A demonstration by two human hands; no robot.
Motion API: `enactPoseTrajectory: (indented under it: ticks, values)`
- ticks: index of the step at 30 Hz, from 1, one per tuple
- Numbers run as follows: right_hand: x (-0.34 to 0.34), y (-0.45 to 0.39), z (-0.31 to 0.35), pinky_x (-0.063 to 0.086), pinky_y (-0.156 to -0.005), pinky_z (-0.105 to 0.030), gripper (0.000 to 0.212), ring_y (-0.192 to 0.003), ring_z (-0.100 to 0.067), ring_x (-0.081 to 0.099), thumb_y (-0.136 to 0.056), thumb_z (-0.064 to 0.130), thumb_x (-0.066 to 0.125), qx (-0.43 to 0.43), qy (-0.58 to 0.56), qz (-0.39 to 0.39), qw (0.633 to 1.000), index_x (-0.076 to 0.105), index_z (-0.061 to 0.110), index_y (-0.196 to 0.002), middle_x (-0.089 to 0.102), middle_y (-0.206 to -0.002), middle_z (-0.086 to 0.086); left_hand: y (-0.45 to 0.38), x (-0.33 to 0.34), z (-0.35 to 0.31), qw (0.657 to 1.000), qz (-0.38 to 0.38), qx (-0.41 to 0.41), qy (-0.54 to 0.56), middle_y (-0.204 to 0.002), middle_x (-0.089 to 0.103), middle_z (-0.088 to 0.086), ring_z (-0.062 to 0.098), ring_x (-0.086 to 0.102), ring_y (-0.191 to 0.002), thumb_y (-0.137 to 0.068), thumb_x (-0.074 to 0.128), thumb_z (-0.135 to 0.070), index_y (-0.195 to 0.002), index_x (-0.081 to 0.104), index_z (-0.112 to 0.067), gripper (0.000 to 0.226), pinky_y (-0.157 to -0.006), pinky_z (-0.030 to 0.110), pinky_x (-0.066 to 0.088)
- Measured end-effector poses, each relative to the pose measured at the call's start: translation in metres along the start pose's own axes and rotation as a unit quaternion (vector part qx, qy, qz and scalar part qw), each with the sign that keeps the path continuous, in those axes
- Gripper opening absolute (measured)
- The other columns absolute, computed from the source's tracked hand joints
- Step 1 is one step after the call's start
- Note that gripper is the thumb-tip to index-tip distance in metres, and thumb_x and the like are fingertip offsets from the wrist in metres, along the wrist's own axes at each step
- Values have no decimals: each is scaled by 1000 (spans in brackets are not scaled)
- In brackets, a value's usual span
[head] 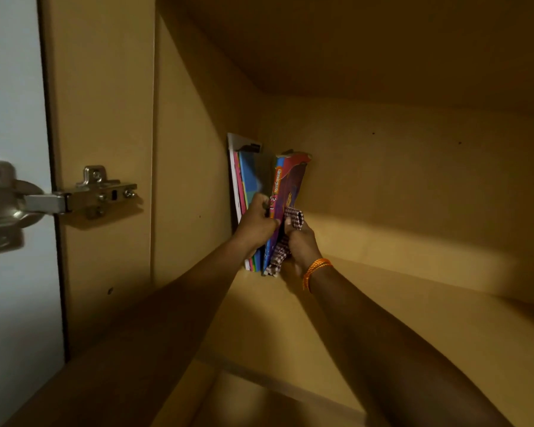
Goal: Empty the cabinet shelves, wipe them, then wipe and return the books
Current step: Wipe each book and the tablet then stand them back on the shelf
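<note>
Books [250, 192] stand upright at the shelf's [398, 241] far left end, against the cabinet side wall; left hand [255, 221] curls its fingers round the purple book's [285, 192] spine edge; right hand [301, 241] grips a checkered cloth [293, 217] against its cover (hinge [99, 192] on the left); best to slide the book in square, bracing the row so nothing tips.

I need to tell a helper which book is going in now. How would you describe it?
Look to the cabinet shelf, at the row of thin books standing against its left wall. The purple-covered book is rightmost, held between both hands, its top corner bent, with a checked cloth pressed against it.
</note>
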State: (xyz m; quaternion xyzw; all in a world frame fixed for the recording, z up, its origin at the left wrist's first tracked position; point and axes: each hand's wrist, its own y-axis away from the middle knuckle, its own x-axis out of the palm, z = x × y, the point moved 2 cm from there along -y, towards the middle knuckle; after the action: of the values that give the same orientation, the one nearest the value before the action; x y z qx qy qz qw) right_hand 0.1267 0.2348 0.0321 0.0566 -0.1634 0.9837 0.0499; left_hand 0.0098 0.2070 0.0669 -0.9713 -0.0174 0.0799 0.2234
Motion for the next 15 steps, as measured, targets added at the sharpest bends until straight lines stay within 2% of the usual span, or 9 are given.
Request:
enactPoseTrajectory:
  ticks: [3,6,9,13,15]
  values:
    - [6,-11,-6,57,-87,-35,28,-104,-26,69,-105,21,51,3,8,3,1000,64,11,-127,72,-114,-11,-11,-3,4,1000,-15,-10,-17,-106,67,7,24,64,-95,-90,58,-3,-95,42,-32,34,-69,35,49]
    - [10,-18,-9,57,-93,-41,26,-105,-27,70,-103,23,53,4,6,2,1000,66,13,-124,74,-112,-11,-18,-4,10,998,-35,-14,-42,-107,67,5,25,66,-100,-91,60,-6,-106,45,-26,29,-80,39,55]
    - [16,-23,-14,56,-95,-44,25,-102,-26,71,-100,26,58,17,19,6,1000,69,17,-120,75,-107,-9,-20,-5,12,991,-54,14,-123,-114,67,5,23,65,-100,-93,64,-13,-118,45,-16,32,-78,30,52]
    - [24,-32,-26,56,-95,-51,25,-99,-28,72,-84,36,63,19,64,19,998,75,27,-106,77,-100,-4,-17,-11,7,937,-103,68,-326,-112,69,12,34,67,-98,-91,65,-27,-119,50,-14,35,-82,42,58]
    - [27,-33,-27,55,-96,-51,27,-98,-27,72,-82,41,62,22,79,23,996,75,29,-104,77,-99,-2,-13,-16,4,912,-107,67,-390,-115,68,15,36,68,-99,-92,64,-29,-128,47,-14,42,-83,44,58]
